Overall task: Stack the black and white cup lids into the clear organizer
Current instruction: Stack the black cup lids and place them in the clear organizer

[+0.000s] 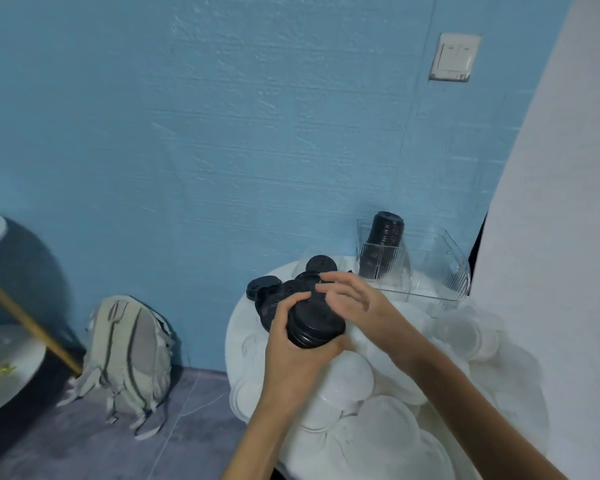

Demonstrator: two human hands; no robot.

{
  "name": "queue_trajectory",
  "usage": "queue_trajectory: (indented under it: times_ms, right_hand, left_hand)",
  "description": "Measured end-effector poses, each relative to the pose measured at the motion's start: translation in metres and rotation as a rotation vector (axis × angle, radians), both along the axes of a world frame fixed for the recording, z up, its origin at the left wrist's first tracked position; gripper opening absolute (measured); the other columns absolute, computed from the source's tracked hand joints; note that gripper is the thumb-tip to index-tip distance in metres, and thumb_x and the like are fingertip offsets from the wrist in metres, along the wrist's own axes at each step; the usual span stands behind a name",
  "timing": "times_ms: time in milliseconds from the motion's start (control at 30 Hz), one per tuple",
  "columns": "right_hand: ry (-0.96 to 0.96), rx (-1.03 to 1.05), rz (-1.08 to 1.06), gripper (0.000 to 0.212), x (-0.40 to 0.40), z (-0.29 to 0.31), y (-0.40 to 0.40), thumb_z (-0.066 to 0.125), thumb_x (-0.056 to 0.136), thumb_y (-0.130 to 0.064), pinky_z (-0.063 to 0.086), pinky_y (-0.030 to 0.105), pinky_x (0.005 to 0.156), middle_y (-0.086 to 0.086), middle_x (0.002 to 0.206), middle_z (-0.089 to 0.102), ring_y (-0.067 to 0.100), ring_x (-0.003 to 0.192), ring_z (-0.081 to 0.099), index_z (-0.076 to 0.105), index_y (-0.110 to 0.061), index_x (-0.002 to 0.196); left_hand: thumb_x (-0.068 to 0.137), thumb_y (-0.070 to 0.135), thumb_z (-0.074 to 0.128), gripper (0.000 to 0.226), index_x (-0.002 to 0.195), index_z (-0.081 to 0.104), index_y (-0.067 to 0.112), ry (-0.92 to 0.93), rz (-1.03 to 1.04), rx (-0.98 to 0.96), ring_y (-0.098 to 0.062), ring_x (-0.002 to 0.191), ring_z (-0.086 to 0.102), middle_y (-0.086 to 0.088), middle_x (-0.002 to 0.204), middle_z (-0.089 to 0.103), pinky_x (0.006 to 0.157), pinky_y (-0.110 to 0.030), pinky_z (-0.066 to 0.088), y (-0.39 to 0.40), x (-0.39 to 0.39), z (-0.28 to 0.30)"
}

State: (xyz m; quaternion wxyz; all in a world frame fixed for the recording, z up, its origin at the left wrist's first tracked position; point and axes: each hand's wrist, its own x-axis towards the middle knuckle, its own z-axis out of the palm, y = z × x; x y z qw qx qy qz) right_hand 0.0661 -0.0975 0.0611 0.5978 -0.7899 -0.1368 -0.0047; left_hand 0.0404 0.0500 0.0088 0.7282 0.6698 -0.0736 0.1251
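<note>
Left hand (293, 341) wrapped around a short stack of black lids (315, 328) — grip closed on it from the near-left side, thumb over the rim, flat faces turned up and tilted slightly toward the camera. Right hand (352, 301) just beside and above that stack, fingers spread and loosely curled, pinching nothing; probably about to square the lids or take them over.

Clear organizer (426, 271) up and to the right of both grips, against the blue wall at the far edge of the round white desk (236, 327). Right hand nearer to it. Inside its left compartment, a column of black lids (381, 249) leaning a little, long axis near upright — so the held stack needs lifting up and over the wall, then lowering along that axis.

More loose black lids (278, 292) just beyond the left grip, overlapping. White lids (350, 375) heaped below and to the right of both hands, hard to separate by eye against the pale desk.

Lids: thin rigid plastic, round, ridged rims, glossy black. Organizer: transparent, ribbed walls, square corners.
</note>
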Motion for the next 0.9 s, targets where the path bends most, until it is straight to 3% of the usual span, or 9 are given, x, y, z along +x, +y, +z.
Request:
queue_trajectory:
  times_ms: [100,200,367,433,500,600,800,900]
  right_hand:
    - [-0.019,-0.058,-0.1,0.02,0.027,0.003,0.0,0.064,0.096,-0.039,0.052,0.026,0.096,-0.011,0.112,0.073,0.005,0.102,0.07,0.068,-0.033,0.115]
    - [-0.134,-0.297,-0.153,0.02,0.056,-0.006,0.004,0.069,0.095,-0.033,0.051,0.025,0.091,-0.016,0.109,0.071,0.004,0.1,0.067,0.069,-0.032,0.115]
    - [-0.236,-0.739,0.02,0.059,0.083,-0.028,0.028,0.071,0.086,-0.057,0.037,0.038,0.111,-0.008,0.135,0.058,0.013,0.124,0.051,0.058,-0.032,0.137]
    - [-0.257,-0.848,0.046,0.068,0.087,-0.038,0.037,0.066,0.08,-0.069,0.028,0.042,0.111,-0.009,0.136,0.054,0.018,0.128,0.045,0.053,-0.038,0.139]
    - [-0.279,-0.929,0.042,0.084,0.089,-0.044,0.044,0.052,0.069,-0.083,0.021,0.039,0.108,-0.011,0.138,0.051,0.018,0.13,0.039,0.049,-0.041,0.142]
    - [-0.353,-1.023,0.041,0.103,0.093,-0.048,0.051,0.038,0.057,-0.089,0.016,0.037,0.107,-0.013,0.143,0.045,0.016,0.133,0.033,0.044,-0.04,0.147]
    - [-0.38,-1.106,0.047,0.1,0.096,-0.051,0.054,0.04,0.057,-0.089,0.019,0.039,0.103,-0.013,0.14,0.046,0.017,0.128,0.031,0.045,-0.043,0.146]
    - [-0.382,-1.092,0.012,0.085,0.098,-0.05,0.053,0.062,0.071,-0.077,0.023,0.04,0.105,-0.012,0.138,0.049,0.018,0.128,0.034,0.046,-0.04,0.146]
  left_hand:
    - [0.061,-0.003,0.093,0.075,0.12,0.062,0.03,0.001,0.024,-0.023,0.005,0.102,0.066,0.025,0.11,0.069,0.085,-0.013,0.052,0.017,0.003,0.0]
    - [0.064,-0.006,0.091,0.072,0.12,0.062,0.028,0.013,0.06,-0.082,0.003,0.1,0.068,0.023,0.108,0.07,0.082,-0.013,0.053,0.04,0.006,-0.001]
    - [0.064,-0.007,0.09,0.072,0.121,0.061,0.025,0.021,0.105,-0.096,0.001,0.097,0.069,0.02,0.104,0.072,0.083,-0.018,0.056,0.074,0.014,-0.009]
    - [0.064,-0.009,0.089,0.072,0.121,0.061,0.024,0.025,0.109,-0.09,0.003,0.094,0.068,0.022,0.101,0.072,0.083,-0.023,0.057,0.08,0.017,-0.011]
    - [0.064,-0.011,0.088,0.071,0.12,0.061,0.023,0.03,0.112,-0.081,0.003,0.093,0.068,0.023,0.1,0.071,0.088,-0.03,0.058,0.084,0.019,-0.014]
    - [0.064,-0.01,0.089,0.072,0.119,0.062,0.025,0.043,0.121,-0.08,-0.003,0.098,0.069,0.018,0.103,0.072,0.095,-0.043,0.058,0.088,0.023,-0.019]
    - [0.063,-0.009,0.091,0.073,0.121,0.062,0.025,0.05,0.129,-0.092,-0.008,0.106,0.069,0.011,0.111,0.072,0.098,-0.049,0.057,0.091,0.026,-0.018]
    - [0.064,-0.011,0.09,0.072,0.119,0.062,0.025,0.038,0.137,-0.092,-0.003,0.102,0.069,0.011,0.109,0.073,0.097,-0.037,0.058,0.091,0.025,-0.017]
